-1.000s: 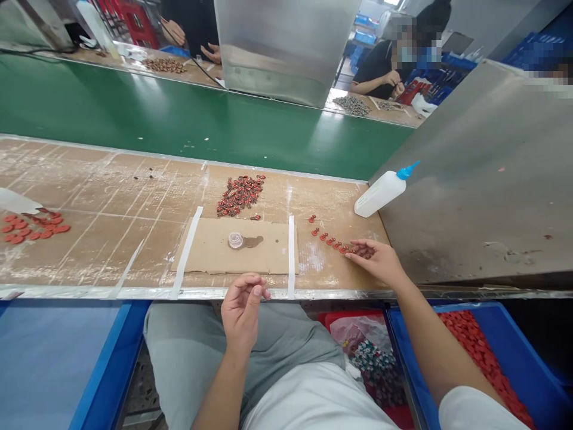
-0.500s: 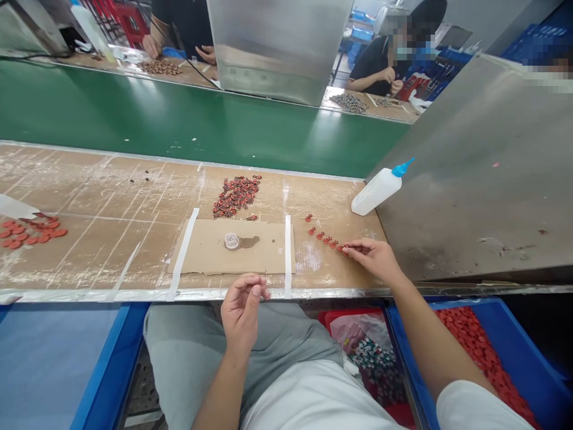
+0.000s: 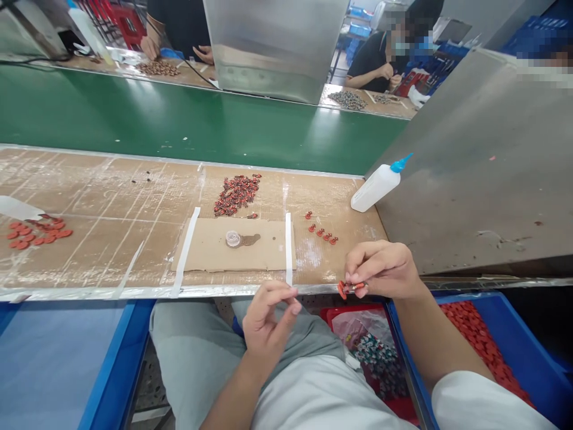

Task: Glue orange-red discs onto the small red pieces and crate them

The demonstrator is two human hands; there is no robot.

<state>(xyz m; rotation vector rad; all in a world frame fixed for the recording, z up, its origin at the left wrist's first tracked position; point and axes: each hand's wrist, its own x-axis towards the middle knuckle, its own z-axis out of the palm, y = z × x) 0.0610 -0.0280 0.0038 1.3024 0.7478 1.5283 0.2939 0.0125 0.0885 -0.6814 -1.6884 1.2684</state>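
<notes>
My right hand is closed over the table's front edge, pinching a small red figure with a round base; a second bit of red shows at the fingertips, and I cannot tell if it is part of the same piece. Left of it, my left hand is raised above the lap with thumb and fingers curved and apart, nothing visible between them. A short row of similar red figures on round bases stands on the table just beyond the right hand.
A pile of small red-and-dark pieces lies behind a cardboard sheet bearing a small clear cup. Red discs lie at left. A white squeeze bottle stands by the metal panel. Blue bins flank the lap. Co-workers sit across the green belt.
My right hand has lifted the nearest red figure from the row and drawn it back to the table edge. My left hand has moved right, towards it.
</notes>
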